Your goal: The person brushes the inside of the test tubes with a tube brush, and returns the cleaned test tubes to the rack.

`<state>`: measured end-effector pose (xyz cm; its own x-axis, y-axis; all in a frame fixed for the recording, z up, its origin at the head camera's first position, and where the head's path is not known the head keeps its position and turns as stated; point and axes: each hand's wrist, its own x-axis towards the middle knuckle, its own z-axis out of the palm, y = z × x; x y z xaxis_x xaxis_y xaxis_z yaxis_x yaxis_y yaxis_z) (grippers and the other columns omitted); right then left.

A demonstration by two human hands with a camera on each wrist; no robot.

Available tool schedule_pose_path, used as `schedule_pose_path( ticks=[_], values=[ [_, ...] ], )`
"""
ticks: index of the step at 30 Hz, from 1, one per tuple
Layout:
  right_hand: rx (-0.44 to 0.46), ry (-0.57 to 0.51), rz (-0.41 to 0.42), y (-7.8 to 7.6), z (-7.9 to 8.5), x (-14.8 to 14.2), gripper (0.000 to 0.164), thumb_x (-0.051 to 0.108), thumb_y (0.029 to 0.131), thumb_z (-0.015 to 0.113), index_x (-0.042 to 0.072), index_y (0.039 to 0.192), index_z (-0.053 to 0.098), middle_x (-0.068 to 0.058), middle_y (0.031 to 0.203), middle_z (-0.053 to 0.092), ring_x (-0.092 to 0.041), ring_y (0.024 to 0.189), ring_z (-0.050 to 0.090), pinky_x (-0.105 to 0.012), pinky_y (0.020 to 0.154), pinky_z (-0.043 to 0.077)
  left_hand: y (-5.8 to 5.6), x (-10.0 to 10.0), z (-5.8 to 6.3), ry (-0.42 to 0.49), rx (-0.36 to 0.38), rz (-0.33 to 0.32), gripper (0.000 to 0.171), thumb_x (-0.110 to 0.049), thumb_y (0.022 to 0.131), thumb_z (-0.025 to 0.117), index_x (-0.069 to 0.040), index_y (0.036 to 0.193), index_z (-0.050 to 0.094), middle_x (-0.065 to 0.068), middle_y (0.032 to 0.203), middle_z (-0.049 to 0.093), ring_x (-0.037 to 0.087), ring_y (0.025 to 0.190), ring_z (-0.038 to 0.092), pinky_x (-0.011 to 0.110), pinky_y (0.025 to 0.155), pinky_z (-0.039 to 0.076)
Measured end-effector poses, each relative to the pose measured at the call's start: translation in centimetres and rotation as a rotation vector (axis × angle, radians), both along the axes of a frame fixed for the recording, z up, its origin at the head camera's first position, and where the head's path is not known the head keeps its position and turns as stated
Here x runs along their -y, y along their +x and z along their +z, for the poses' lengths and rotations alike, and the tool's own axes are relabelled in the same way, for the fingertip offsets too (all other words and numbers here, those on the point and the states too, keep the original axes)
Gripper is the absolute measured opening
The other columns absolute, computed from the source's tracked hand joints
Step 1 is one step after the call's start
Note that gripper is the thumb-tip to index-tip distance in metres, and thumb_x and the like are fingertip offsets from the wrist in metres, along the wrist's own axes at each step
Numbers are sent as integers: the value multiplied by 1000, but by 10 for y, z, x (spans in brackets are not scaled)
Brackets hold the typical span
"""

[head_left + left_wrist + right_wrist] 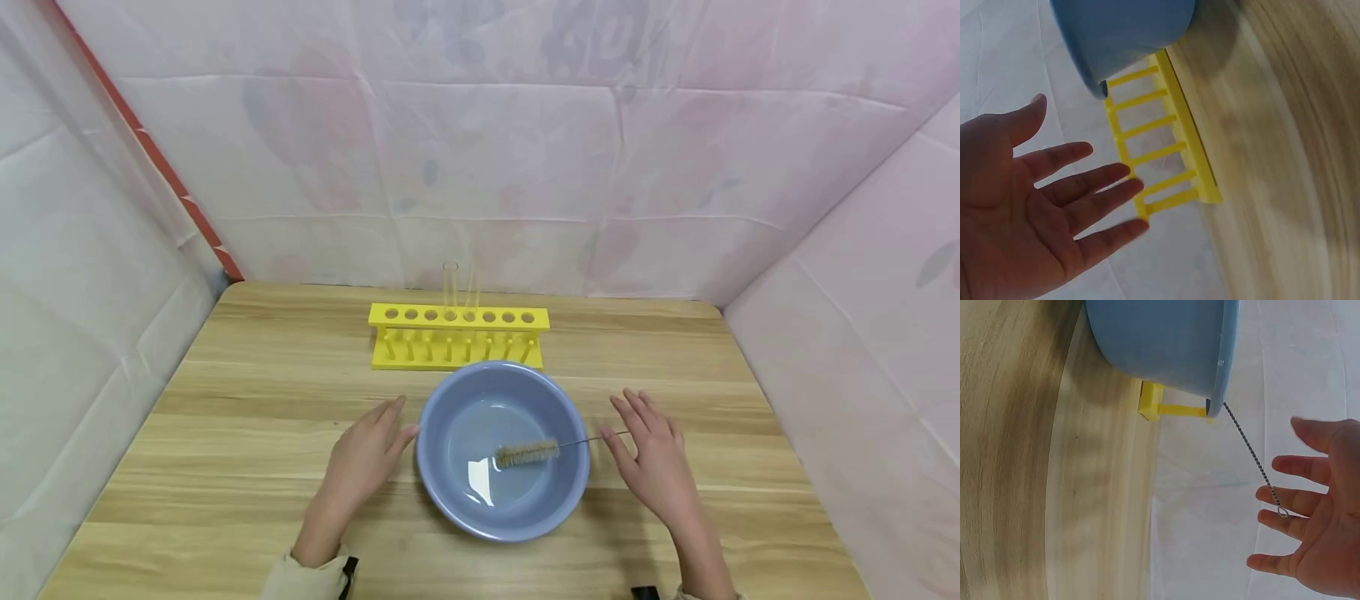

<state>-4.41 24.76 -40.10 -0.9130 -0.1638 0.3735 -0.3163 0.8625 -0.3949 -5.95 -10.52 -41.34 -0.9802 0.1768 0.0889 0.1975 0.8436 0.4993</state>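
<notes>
A blue basin [429,492] with water stands on the table, and a bristle brush [528,452] lies in it. The brush's twisted wire handle [1249,447] leans over the right rim and ends in a small loop. My left hand [365,454] hovers at the basin's left side, fingers spread and holding nothing; its palm shows in the left wrist view. On the other side, my right hand [654,457] is beside the wire handle with fingers extended, and the loop overlaps the fingers in the right wrist view.
Behind the basin stands a yellow test tube rack [459,317] with holes and pegs. Two clear glass test tubes [450,287] stand upright in its middle holes. Pale patterned sheets [480,167] wall in the wooden table [262,400] at the back and sides.
</notes>
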Motion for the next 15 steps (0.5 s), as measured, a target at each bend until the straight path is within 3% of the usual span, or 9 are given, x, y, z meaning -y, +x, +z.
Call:
schedule_pose_path(
  ticks=[5, 9, 15],
  values=[
    [-56, -26, 19, -2, -4, -1, 32, -1, 77, 67, -8, 107, 59, -27, 110, 57, -45, 104, 50, -58, 84, 35, -3, -6, -7, 159, 63, 15, 36, -22, 89, 59, 3, 116, 58, 13, 90, 66, 25, 81, 63, 41, 72, 50],
    [-16, -43, 15, -2, -7, -2, 23, -4, 80, 64, -9, 102, 61, -23, 98, 62, -41, 93, 56, -54, 76, 44, -4, -11, -12, 206, 78, -19, 26, -17, 88, 60, 3, 104, 63, 0, 70, 60, 11, 62, 53, 28, 57, 45],
    [-2, -58, 0, -2, -8, -2, 18, -6, 81, 62, -10, 98, 63, -20, 92, 63, -35, 84, 59, -49, 70, 47, -4, -14, -16, 234, 90, -5, 17, -13, 89, 58, 2, 95, 65, -2, 64, 55, 8, 56, 47, 26, 53, 41]
  ],
)
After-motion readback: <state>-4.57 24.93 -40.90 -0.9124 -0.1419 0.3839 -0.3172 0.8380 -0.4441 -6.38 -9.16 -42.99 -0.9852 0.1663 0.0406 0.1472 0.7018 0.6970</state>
